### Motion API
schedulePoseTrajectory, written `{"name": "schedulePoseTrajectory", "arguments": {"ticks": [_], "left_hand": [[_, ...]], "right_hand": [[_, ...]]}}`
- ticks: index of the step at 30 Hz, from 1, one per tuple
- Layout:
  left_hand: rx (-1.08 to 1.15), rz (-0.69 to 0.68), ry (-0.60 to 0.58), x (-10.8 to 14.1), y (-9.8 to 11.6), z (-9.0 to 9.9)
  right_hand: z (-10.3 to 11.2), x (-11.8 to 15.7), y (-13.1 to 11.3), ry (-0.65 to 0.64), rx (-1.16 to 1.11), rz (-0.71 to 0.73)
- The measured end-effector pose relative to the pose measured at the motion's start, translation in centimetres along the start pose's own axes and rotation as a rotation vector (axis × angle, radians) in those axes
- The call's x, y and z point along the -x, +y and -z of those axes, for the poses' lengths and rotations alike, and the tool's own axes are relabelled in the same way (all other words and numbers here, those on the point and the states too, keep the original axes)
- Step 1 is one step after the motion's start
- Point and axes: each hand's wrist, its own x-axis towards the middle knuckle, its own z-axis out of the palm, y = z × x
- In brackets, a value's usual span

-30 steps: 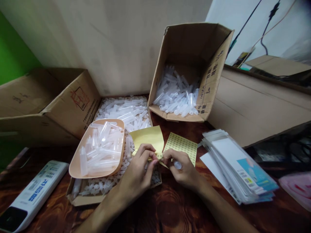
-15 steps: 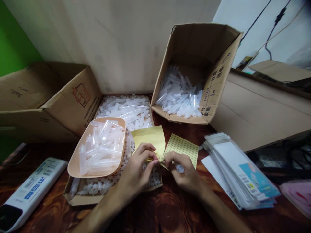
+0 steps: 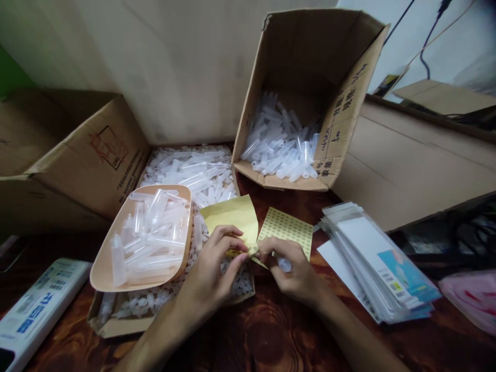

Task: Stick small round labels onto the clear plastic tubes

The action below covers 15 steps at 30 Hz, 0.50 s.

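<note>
My left hand (image 3: 217, 261) pinches a yellow sticker sheet (image 3: 232, 213) by its near edge, the plain side showing. Curled around a translucent plastic tube (image 3: 284, 264) is my right hand (image 3: 296, 279), with the tube's round end poking out between the fingers. Its thumb and forefinger meet the sheet's corner, close to my left fingertips; whether a sticker is between them is too small to tell. Behind my right hand lies a second yellow sheet (image 3: 289, 227) printed with rows of small dots.
A peach tray (image 3: 101, 281) of clear tubes rests on a shallow carton (image 3: 124, 328) of tubes and small caps. A tipped cardboard box (image 3: 294, 57) holds more tubes. Packaged cards (image 3: 380, 258) are stacked right, a white box (image 3: 46, 299) lies left, and another carton (image 3: 89, 155) stands behind.
The view has shifted slightly, so most things sit a little further left. Both hands keep their grip, and the fingertips at the sheet's corner have moved only slightly.
</note>
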Motion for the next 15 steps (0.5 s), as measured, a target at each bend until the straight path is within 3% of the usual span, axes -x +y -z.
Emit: {"name": "schedulePoseTrajectory", "arguments": {"ticks": [8,15], "left_hand": [[0.009,-0.015,0.018,0.02,-0.02,-0.08],[0.015,0.007,-0.036,0.01,0.14,-0.03]], "right_hand": [[-0.19,-0.03,-0.23,-0.021,0.007,0.009],[-0.37,-0.06,-0.60,-0.012,0.023,0.001]]}}
